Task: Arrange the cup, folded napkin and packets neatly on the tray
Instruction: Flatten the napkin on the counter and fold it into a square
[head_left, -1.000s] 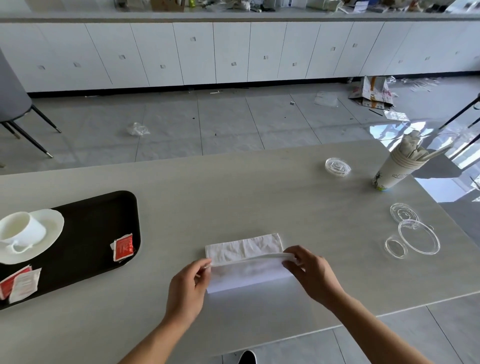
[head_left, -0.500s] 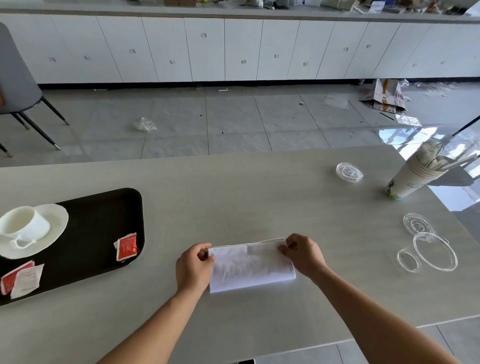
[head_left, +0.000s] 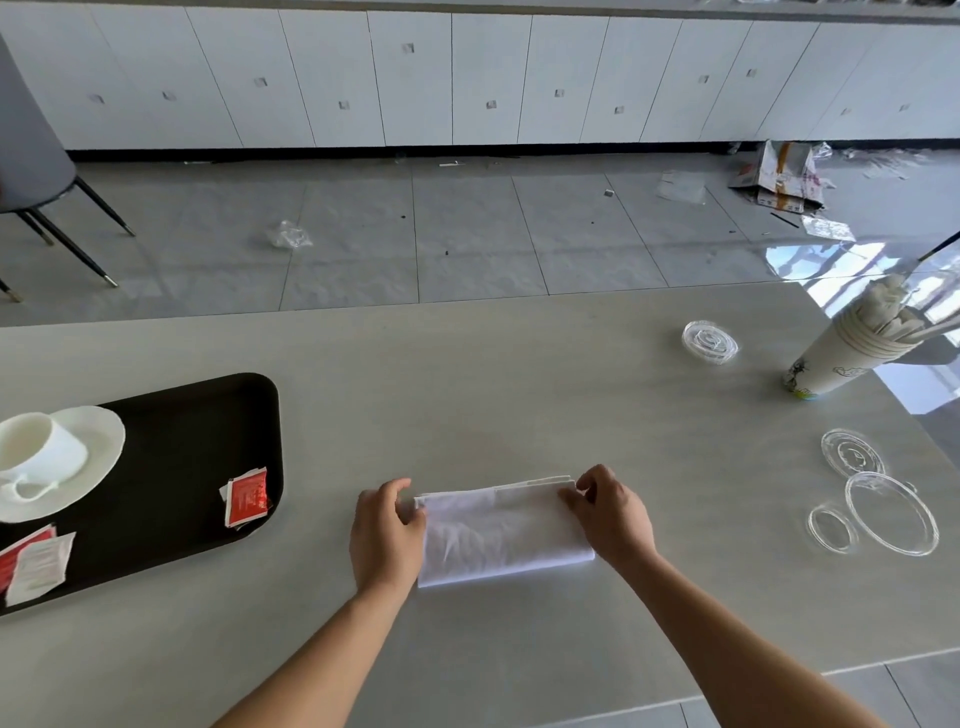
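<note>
A white napkin (head_left: 501, 532) lies folded flat on the grey table near its front edge. My left hand (head_left: 387, 535) pinches its far left corner and my right hand (head_left: 613, 512) pinches its far right corner. To the left sits a black tray (head_left: 182, 467). On the tray stand a white cup (head_left: 39, 449) on a white saucer (head_left: 98, 457), a red packet (head_left: 247, 496) near the tray's right edge, and two more packets (head_left: 34, 564) at its front left, one red and one white.
Several stacked paper cups (head_left: 841, 358) holding wrapped straws lean at the far right. Clear plastic lids (head_left: 709, 342) (head_left: 891, 512) lie on the table's right side. A grey chair (head_left: 31, 156) stands at the back left. Litter lies on the floor beyond the table.
Both hands lifted the napkin's near edge, folded it over away from me, and now hold its far corners down on the table.
</note>
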